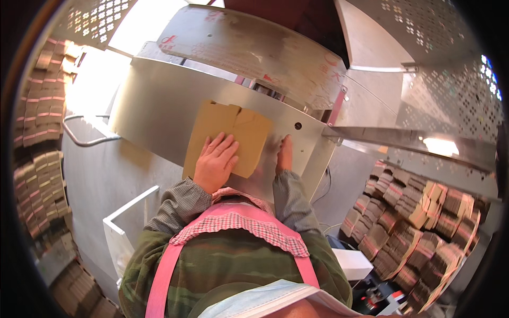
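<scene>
A flat brown cardboard piece (248, 130) with notches along its far edge lies on a metal worktop (154, 100). My left hand (216, 161) rests flat on its near left part, fingers stretched forward and slightly apart. To the right of the cardboard, my right hand (284, 155) is held edge-on over the worktop, with its fingers straight and pointing away from me. It looks apart from the cardboard, and nothing shows in it. Whether it touches the metal I cannot tell. The cardboard's lower left part is partly hidden by my left hand.
Beyond the worktop stands a metal machine cover (254, 58) with red markings, above a slot. A round dark hole (298, 126) is at the right, near a metal bar (392, 139). Bundled cardboard stacks (419, 217) are at right and left. A white frame (124, 217) stands left.
</scene>
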Tool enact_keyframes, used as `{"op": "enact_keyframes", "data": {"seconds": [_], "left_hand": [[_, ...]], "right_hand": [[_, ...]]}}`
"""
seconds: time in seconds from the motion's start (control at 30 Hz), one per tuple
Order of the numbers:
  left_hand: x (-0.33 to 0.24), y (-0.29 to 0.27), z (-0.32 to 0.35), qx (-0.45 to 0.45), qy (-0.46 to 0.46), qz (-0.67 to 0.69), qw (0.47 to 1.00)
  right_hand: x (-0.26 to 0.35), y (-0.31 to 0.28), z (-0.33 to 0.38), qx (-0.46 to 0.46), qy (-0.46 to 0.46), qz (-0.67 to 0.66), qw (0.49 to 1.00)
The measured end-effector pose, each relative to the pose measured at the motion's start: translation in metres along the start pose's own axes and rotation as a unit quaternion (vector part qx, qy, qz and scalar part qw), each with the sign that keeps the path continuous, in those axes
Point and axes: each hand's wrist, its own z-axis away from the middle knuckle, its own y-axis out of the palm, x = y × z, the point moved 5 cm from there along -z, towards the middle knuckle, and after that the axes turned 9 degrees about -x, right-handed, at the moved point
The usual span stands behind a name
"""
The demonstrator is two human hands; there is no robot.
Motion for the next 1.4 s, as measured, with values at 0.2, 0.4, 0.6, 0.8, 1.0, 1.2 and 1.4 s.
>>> {"op": "enact_keyframes", "data": {"seconds": [0.2,0.4,0.6,0.8,1.0,1.2,1.4], "left_hand": [[0.032,0.000,-0.001,-0.004,-0.050,0.081,0.995],[0.120,-0.026,-0.004,-0.019,-0.193,0.289,0.937],[0.294,0.014,0.063,-0.102,-0.470,0.666,0.570],[0.264,0.068,0.037,-0.014,-0.388,0.707,0.591],[0.149,0.143,0.001,0.087,-0.249,0.601,0.754],[0.053,0.174,-0.022,0.213,-0.072,0.677,0.701],[0.078,0.190,0.013,0.233,-0.234,0.383,0.863]], "right_hand": [[-0.086,0.038,-0.058,0.050,0.104,0.155,0.981],[-0.051,0.057,-0.029,0.088,0.015,0.077,0.993],[0.014,0.105,0.072,0.252,0.055,-0.165,0.952],[-0.059,0.084,0.014,0.160,-0.177,0.037,0.970],[0.038,-0.047,0.022,-0.036,-0.086,-0.034,0.995],[-0.031,-0.174,-0.094,-0.067,-0.257,0.215,0.940],[0.014,-0.130,-0.024,-0.095,-0.180,-0.002,0.979]]}}
